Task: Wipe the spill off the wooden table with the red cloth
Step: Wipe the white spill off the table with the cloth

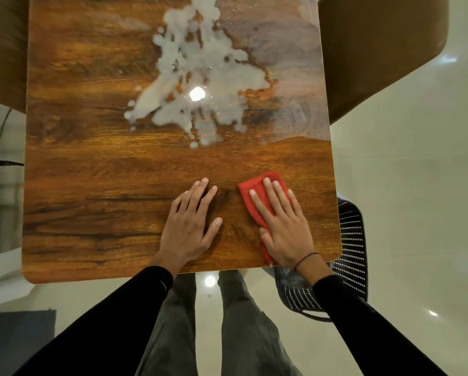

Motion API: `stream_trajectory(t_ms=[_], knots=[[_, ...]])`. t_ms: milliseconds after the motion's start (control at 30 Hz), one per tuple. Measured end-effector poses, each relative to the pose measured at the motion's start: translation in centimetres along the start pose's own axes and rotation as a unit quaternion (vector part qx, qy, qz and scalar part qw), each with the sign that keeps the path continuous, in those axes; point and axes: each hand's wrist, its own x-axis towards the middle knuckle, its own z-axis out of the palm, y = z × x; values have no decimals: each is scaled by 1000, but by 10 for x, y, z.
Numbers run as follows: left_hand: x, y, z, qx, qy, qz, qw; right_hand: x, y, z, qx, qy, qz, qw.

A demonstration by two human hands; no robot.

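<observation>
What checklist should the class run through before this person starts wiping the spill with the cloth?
1. Cloth in hand: ok. The right hand presses flat on the red cloth.
2. Cloth folded into a pad: ok.
3. Spill located: ok. The white spill lies further up the table, apart from the cloth.
4. Left hand out of the path: ok. It rests flat on bare wood beside the cloth.
5. Cloth dry: cannot tell.
6. Smeared film at the spill's right: not ok, needs wiping too.
</observation>
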Motion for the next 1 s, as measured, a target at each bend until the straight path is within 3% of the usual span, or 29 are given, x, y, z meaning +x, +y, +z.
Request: stream_trajectory(t_ms=[133,267,367,500,733,800,833,900,1000], knots=[[-2,-1,-3,-23,3,3,1000,15,-2,-2,3,23,102,994],[-6,-3,-11,-149,28,-22,988,63,-45,3,2,34,141,989],[-11,-20,-25,-230,107,-101,962,89,-94,11,12,42,92,995],[-38,-82,-54,-227,156,-205,939,83,-152,29,34,37,-2,999],[-102,-177,-96,-227,190,-288,911,28,-116,16,6,18,-132,991],[-114,-179,-102,-251,196,-298,900,23,-108,0,85,44,-73,993],[-118,-176,-105,-266,195,-298,896,24,-109,-10,163,53,7,985],[-122,-163,-112,-303,182,-292,889,37,-118,-32,342,68,202,915],[-122,-137,-126,-366,151,-270,878,62,-125,-64,549,116,394,728]])
